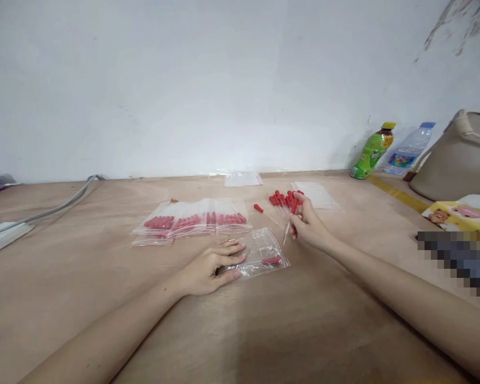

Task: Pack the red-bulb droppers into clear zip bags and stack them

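Right hand (309, 226) pinching slim red-capped dropper (294, 206); left hand (208, 268) spread on clear plastic bag (260, 245); filled bags (192, 220), unbagged droppers (279, 199) beyond.

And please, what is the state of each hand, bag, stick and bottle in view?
Near bag: lying down, one red piece inside
Left hand: spread, resting on that bag
Right hand: closed on one red-topped stick
Row of bags: overlapping, red tops inside
Loose sticks: bunched, one apart
Back bags: lying flat
Green bottle: capped
Clear bottle: capped
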Demonstrator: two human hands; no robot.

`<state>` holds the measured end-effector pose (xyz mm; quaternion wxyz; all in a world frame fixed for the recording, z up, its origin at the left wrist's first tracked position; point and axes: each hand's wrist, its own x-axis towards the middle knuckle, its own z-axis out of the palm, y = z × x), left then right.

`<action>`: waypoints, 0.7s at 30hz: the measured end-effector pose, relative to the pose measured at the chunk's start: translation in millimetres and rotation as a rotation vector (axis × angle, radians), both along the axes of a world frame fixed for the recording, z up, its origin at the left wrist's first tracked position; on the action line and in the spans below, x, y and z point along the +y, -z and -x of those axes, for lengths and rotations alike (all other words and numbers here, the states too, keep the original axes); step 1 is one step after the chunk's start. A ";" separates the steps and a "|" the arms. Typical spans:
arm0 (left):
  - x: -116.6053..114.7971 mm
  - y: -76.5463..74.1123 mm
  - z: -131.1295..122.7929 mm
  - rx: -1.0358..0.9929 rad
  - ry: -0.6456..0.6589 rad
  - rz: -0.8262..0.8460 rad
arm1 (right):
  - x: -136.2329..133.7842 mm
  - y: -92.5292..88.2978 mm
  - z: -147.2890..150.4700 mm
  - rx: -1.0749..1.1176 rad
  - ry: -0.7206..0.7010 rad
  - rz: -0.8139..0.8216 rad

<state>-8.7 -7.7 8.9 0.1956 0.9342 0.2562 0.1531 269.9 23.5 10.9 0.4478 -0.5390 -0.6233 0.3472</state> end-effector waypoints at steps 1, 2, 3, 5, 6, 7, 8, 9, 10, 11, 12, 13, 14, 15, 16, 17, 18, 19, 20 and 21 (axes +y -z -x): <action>0.1 0.0 0.0 0.000 0.006 -0.004 | -4.9 5.1 -0.2 0.102 0.025 0.025; -0.1 0.0 -0.1 0.003 0.009 -0.009 | -9.5 9.5 1.2 0.188 0.055 0.037; -0.5 -0.1 -0.2 0.007 0.008 -0.016 | -13.7 13.2 3.9 0.262 0.079 0.047; -2.0 -0.6 -0.5 0.015 -0.008 -0.034 | -21.4 17.7 10.3 0.378 0.068 0.086; -2.9 -1.0 -0.6 0.017 -0.019 -0.042 | -24.8 18.7 12.9 0.415 0.036 0.111; -3.8 -1.4 -0.7 0.017 -0.032 -0.047 | -27.8 19.2 14.3 0.440 -0.008 0.136; -4.7 -1.8 -0.6 0.018 -0.046 -0.049 | -30.3 19.3 14.5 0.454 -0.058 0.160; -5.3 -2.1 -0.5 0.020 -0.059 -0.050 | -32.3 19.1 13.2 0.457 -0.108 0.183; -5.8 -2.3 -0.4 0.024 -0.068 -0.050 | -33.5 18.8 10.6 0.447 -0.148 0.203; -6.1 -2.4 -0.3 0.029 -0.074 -0.052 | -34.2 18.5 7.0 0.424 -0.179 0.222; -6.3 -2.5 -0.1 0.035 -0.075 -0.055 | -34.3 18.1 2.6 0.390 -0.203 0.242; -6.3 -2.4 0.0 0.040 -0.073 -0.057 | -34.0 17.6 -1.9 0.346 -0.224 0.262; -6.3 -2.4 0.0 0.044 -0.071 -0.059 | -33.4 16.8 -6.3 0.293 -0.249 0.282; -6.2 -2.3 0.1 0.047 -0.068 -0.058 | -32.7 15.9 -9.9 0.236 -0.279 0.297; -6.1 -2.3 0.0 0.048 -0.065 -0.057 | -32.0 14.6 -12.5 0.176 -0.314 0.300; -6.1 -2.3 -0.1 0.049 -0.064 -0.057 | -31.5 13.2 -13.7 0.114 -0.351 0.285; -6.0 -2.4 -0.2 0.048 -0.062 -0.056 | -31.2 11.6 -13.6 0.052 -0.388 0.249; -5.9 -2.4 -0.3 0.044 -0.059 -0.054 | -31.2 10.1 -12.1 -0.008 -0.418 0.197; -5.8 -2.4 -0.4 0.038 -0.056 -0.053 | -31.4 8.9 -9.7 -0.060 -0.435 0.144; -5.6 -2.3 -0.6 0.030 -0.054 -0.052 | -31.8 8.0 -6.6 -0.103 -0.443 0.103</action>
